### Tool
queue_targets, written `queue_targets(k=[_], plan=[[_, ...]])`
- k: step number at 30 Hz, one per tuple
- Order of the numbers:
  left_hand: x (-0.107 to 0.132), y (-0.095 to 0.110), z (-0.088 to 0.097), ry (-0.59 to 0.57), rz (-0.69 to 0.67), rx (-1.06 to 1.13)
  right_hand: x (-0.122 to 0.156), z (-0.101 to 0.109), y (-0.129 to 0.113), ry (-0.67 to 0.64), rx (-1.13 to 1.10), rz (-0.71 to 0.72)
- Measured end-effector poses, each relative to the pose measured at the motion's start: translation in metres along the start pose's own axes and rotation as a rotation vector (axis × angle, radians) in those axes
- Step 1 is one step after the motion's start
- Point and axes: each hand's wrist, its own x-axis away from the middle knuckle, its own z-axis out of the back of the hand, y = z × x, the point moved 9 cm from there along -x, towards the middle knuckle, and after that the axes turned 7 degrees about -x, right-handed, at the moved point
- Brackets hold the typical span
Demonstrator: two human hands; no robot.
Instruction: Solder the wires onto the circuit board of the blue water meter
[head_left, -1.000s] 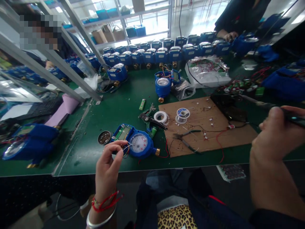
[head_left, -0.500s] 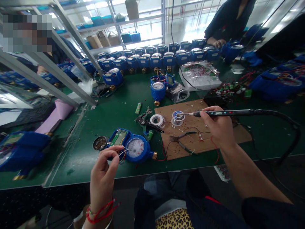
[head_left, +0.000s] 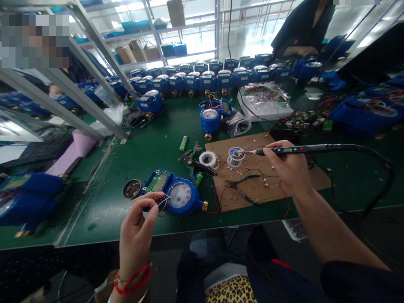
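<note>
Between thumb and fingers, my left hand (head_left: pixel 140 219) pinches thin wires (head_left: pixel 162 201) at the near edge of a blue water meter (head_left: pixel 186 194). The meter lies face up, its round dial and small display showing. My right hand (head_left: pixel 288 166) grips a soldering iron (head_left: pixel 284 149) like a pen. The iron's tip reaches the solder spool (head_left: pixel 236 157), which stands on a brown cardboard sheet (head_left: pixel 227 202); whether it touches the solder cannot be seen. Pliers (head_left: pixel 243 187) with dark handles lie on the cardboard below the spool.
White tape rolls (head_left: pixel 208 159), a black-handled tool (head_left: pixel 192 162) and a green battery (head_left: pixel 183 143) lie mid-table. A round tin (head_left: pixel 131 189) sits left of the meter. Another opened meter (head_left: pixel 210 120) stands farther back, before rows of meters (head_left: pixel 192 80). A co-worker's arm (head_left: pixel 296 51) is at the back right.
Both hands hold nearly the same positions, with the iron's tip still at the solder spool. The iron's cable has shifted slightly. At the back right, the co-worker's hand has moved.
</note>
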Motion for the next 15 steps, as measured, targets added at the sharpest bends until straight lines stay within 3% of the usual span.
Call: queue_targets(k=[15], plan=[[0.0002,-0.0028,-0.0001,-0.013,0.002,0.011,-0.0005,-0.0005,-0.0081,-0.018,0.048,0.009]])
